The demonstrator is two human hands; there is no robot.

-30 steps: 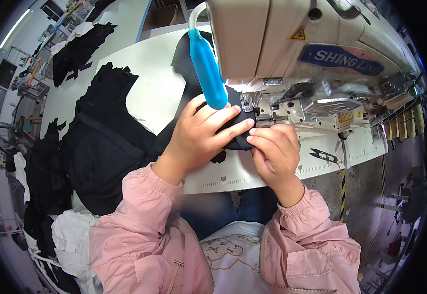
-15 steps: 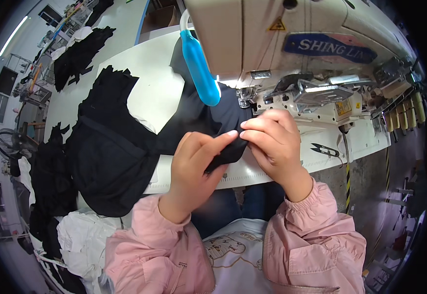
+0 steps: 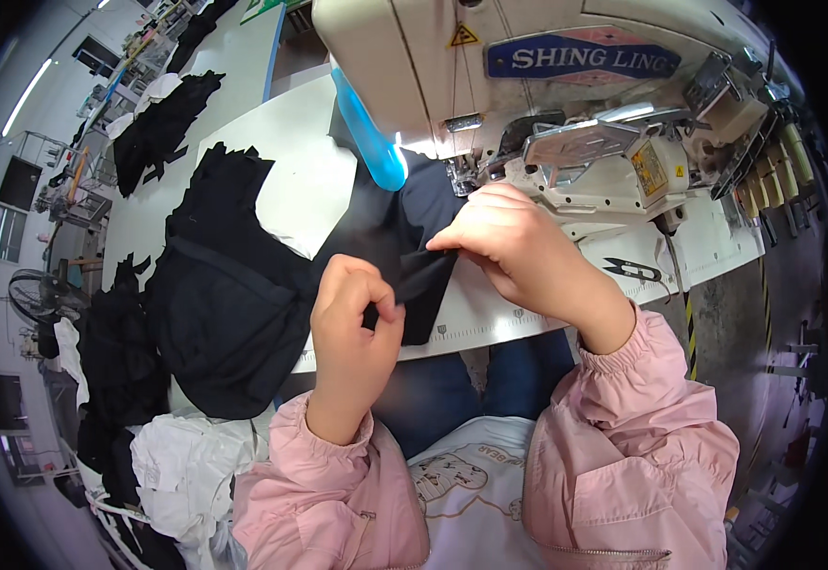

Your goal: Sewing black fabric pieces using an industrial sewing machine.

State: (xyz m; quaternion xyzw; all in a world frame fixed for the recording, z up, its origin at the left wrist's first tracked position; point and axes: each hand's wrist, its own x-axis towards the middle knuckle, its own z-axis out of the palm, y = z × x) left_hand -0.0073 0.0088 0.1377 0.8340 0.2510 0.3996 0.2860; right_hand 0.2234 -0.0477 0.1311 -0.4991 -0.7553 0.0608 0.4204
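A piece of black fabric (image 3: 425, 285) lies under the needle area of a white sewing machine (image 3: 376, 57), beside its presser foot (image 3: 461, 179). My right hand (image 3: 518, 249) pinches the fabric's right edge just in front of the foot, fingers closed. Over the fabric's left part is my left hand (image 3: 355, 328), its thumb and forefinger brought together in a ring; whether cloth is between the tips, I cannot tell. More black fabric (image 3: 228, 304) is heaped to the left.
A blue tube-shaped piece (image 3: 371, 133) hangs at the machine's left side. Small black thread snips (image 3: 634, 270) lie on the white table (image 3: 537, 321) at right. White cloth (image 3: 195, 465) is bunched at lower left. Another black fabric pile (image 3: 162, 123) lies farther back.
My left hand has drawn back, down and left from the right hand, its fingertips now curled together. My right hand has turned, its fingertips pointing left. The view has shifted slightly.
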